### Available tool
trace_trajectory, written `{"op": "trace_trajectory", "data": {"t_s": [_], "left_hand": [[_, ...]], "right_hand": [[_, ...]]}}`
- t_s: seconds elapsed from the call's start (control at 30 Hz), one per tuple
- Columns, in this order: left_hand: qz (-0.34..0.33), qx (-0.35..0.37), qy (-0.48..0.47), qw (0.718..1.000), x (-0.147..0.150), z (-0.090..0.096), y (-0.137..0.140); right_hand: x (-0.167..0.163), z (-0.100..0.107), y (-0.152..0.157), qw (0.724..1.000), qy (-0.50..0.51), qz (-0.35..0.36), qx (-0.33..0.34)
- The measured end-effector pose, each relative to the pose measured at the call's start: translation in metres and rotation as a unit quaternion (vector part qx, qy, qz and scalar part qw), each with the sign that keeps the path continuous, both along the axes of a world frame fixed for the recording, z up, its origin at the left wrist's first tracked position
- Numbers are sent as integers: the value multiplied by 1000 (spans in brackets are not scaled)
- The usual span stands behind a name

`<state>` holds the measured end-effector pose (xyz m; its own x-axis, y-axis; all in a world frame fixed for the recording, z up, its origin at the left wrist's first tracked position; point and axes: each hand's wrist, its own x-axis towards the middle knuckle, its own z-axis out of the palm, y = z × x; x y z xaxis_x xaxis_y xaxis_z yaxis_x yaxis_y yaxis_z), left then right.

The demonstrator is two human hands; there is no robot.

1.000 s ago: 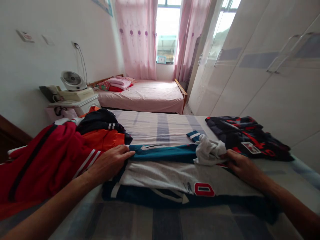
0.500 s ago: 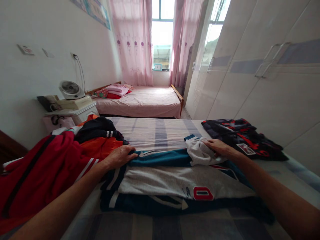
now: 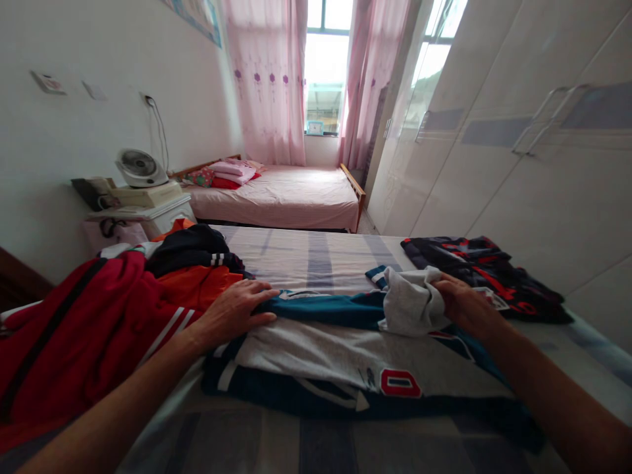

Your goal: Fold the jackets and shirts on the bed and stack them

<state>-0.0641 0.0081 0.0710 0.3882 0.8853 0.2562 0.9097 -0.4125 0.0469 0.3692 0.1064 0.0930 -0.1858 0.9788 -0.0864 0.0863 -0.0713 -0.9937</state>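
Grey-and-teal garment: on the striped bed, long axis left to right | its bunched grey cloth: extending left from your right hand, the nearer, which pinches it | your left hand: upon the left end, grip cannot be told

Left hand palm-down, right hand pinching

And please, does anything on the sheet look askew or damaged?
I see no damage. The grey cloth at the right hand looks askew: it is bunched, while the grey panel nearby lies fairly flat. The heap at left looks untidy, loosely piled.
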Motion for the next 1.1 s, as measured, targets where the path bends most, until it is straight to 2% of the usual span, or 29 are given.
{"op": "trace_trajectory", "data": {"t_s": [0.1,0.17,0.23,0.37,0.47,0.53,0.67,0.77,0.83,0.9,1.0,1.1], "left_hand": [[-9,37,3,999,7,7,-3],[-7,70,-3,998,11,5,-3],[-15,45,-8,999,10,-3,-3],[-12,-77,-69,995,2,-14,-7],[5,-79,-144,986,16,2,-11],[-7,-52,-185,981,42,21,-12],[-158,-61,-185,968,111,52,-13],[-280,-95,-134,946,150,59,-12],[-323,-115,-120,932,164,57,-10],[-337,-122,-131,924,171,52,-5],[-352,-112,-152,917,173,46,2],[-364,-127,-175,906,169,51,2]], "right_hand": [[-8,16,-5,998,45,-44,30],[-10,26,-13,994,70,-54,57],[-9,33,-25,994,79,-37,62],[3,31,-50,996,54,70,0],[6,30,-64,986,9,164,-18],[-2,37,-71,969,-53,241,16],[-32,57,-88,890,-164,410,111],[-46,64,-102,861,-205,445,136],[-47,64,-108,858,-212,447,137],[-45,63,-113,861,-198,449,134],[-39,63,-115,864,-179,453,130],[-30,61,-113,877,-207,417,123]]}}
